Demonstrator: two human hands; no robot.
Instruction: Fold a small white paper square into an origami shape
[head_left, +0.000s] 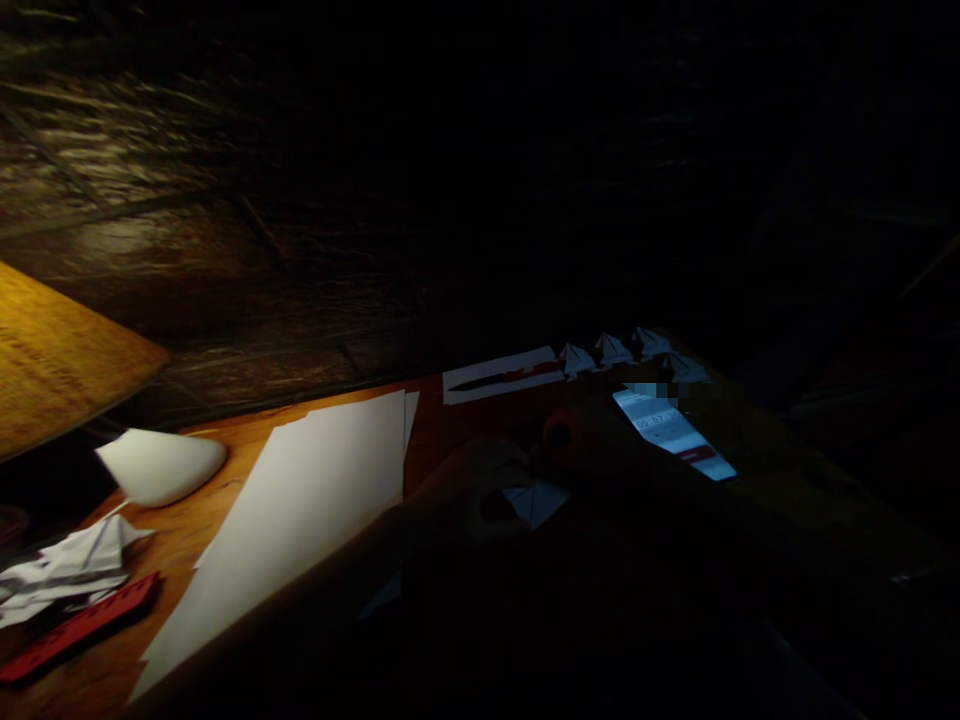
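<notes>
In deep shadow near the middle of the table, my left hand (480,490) is closed on a small folded piece of white paper (538,502), its fingers curled about the paper's left side. My right hand (581,440) meets it from the right, dim and mostly lost in the dark, its curled fingers at the paper's upper edge. Under and beside my left forearm lies a stack of white paper sheets (322,480). Beyond the hands, a knife with a dark blade and red handle (502,382) rests on a white paper strip (457,391).
Several folded paper shapes (613,349) line the table's back edge. A lit phone (679,440) shows a timer right of my hands. At left are a white rounded object (165,470), crumpled folded paper (82,565), a red bar-shaped object (82,630) and a yellow lampshade-like panel (60,360).
</notes>
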